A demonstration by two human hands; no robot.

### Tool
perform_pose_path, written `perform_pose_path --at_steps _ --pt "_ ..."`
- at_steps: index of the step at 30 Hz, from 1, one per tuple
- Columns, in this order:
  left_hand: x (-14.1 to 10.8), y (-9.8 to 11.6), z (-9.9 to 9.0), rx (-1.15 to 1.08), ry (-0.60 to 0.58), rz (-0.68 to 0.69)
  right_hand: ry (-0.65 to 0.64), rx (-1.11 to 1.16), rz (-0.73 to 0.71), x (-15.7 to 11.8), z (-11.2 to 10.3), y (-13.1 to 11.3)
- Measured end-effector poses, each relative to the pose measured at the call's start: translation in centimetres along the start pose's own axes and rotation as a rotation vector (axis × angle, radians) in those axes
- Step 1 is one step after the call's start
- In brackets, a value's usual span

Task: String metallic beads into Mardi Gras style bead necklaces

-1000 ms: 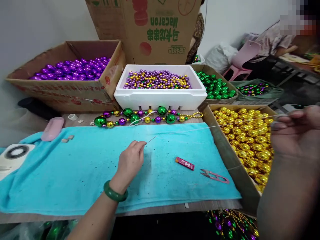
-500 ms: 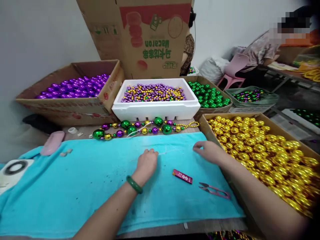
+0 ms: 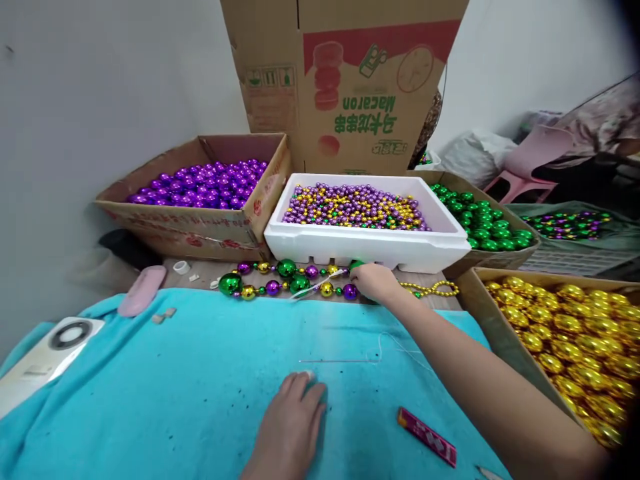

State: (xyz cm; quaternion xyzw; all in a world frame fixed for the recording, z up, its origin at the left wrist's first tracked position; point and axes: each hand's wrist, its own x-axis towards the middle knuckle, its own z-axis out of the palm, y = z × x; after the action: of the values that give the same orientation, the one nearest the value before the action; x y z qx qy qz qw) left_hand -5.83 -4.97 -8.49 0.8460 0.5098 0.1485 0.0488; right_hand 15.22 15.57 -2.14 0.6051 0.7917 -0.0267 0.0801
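Note:
My right hand [image 3: 374, 283] is closed over the right half of a bead necklace [image 3: 271, 287], which has large green, purple and gold beads; the fingers hide part of it. A white strip [image 3: 317, 285] lies across the strands, its upper end by my fingertips. My left hand [image 3: 293, 423] rests on the turquoise cloth [image 3: 215, 373], fingers slightly bent and apart, with a small white piece at one fingertip. Just beyond it lies a long thin needle [image 3: 325, 361] with a fine thread [image 3: 397, 341] trailing right.
Boxes of purple beads [image 3: 200, 187], green beads [image 3: 483, 220] and gold beads [image 3: 565, 333] surround a white foam box [image 3: 365, 248] of small mixed beads. A magenta packet [image 3: 427, 437] and partly visible snips [image 3: 487, 473] lie front right. A phone [image 3: 55, 353] and pink case [image 3: 143, 291] sit left.
My right hand has moved from the cloth up onto the necklace. My left hand has released the thread and drawn back nearer. The needle now lies in plain sight; the view has shifted right in-frame.

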Motion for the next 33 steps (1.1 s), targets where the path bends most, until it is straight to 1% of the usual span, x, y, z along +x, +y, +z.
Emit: perform_pose_path --at_steps 4,6,9,11,15,17,19,21,24,27,29,31,33 --pt "-2.0 -2.3 0.4 -0.074 0.081 0.029 -0.062 -0.076 -0.084 2.4 0.3 -0.9" --pt "-2.2 -2.9 0.5 -0.125 0.11 0.025 -0.079 -0.116 -0.101 2.9 0.3 -1.2" --pt "-1.8 -3.4 0.5 -0.188 0.144 0.031 -0.084 -0.163 -0.115 3.2 0.5 -1.6" --pt "-1.5 -3.5 0.4 -0.222 0.124 0.021 -0.084 -0.18 -0.123 3.2 0.7 -1.7" --pt "-1.2 -3.8 0.4 -0.278 0.046 -0.018 -0.089 -0.179 -0.131 3.1 1.0 -1.6" --pt "-1.3 -4.0 0.6 -0.302 0.017 -0.028 -0.081 -0.174 -0.12 3.0 0.8 -1.2" --pt "-1.4 -4.1 0.8 -0.325 -0.014 -0.047 -0.046 -0.127 -0.074 2.8 0.2 -0.5" --pt "-1.5 -4.2 0.9 -0.344 -0.027 -0.069 0.017 0.034 -0.002 2.5 -0.7 0.5" --pt "-1.5 -4.2 0.9 -0.359 -0.015 -0.08 0.091 0.475 0.095 2.1 -1.7 1.6" --pt "-1.3 -4.2 0.8 -0.363 -0.002 -0.073 0.084 0.953 0.173 1.8 -1.7 2.0" --pt "-1.2 -4.2 0.8 -0.361 0.004 -0.072 0.054 1.19 0.205 1.8 -1.3 1.7" --pt "-1.3 -4.2 0.8 -0.363 0.008 -0.076 0.018 1.292 0.223 2.1 -0.6 1.3" --pt "-1.3 -4.2 0.9 -0.365 0.011 -0.082 -0.03 1.298 0.252 2.4 -0.1 0.8"
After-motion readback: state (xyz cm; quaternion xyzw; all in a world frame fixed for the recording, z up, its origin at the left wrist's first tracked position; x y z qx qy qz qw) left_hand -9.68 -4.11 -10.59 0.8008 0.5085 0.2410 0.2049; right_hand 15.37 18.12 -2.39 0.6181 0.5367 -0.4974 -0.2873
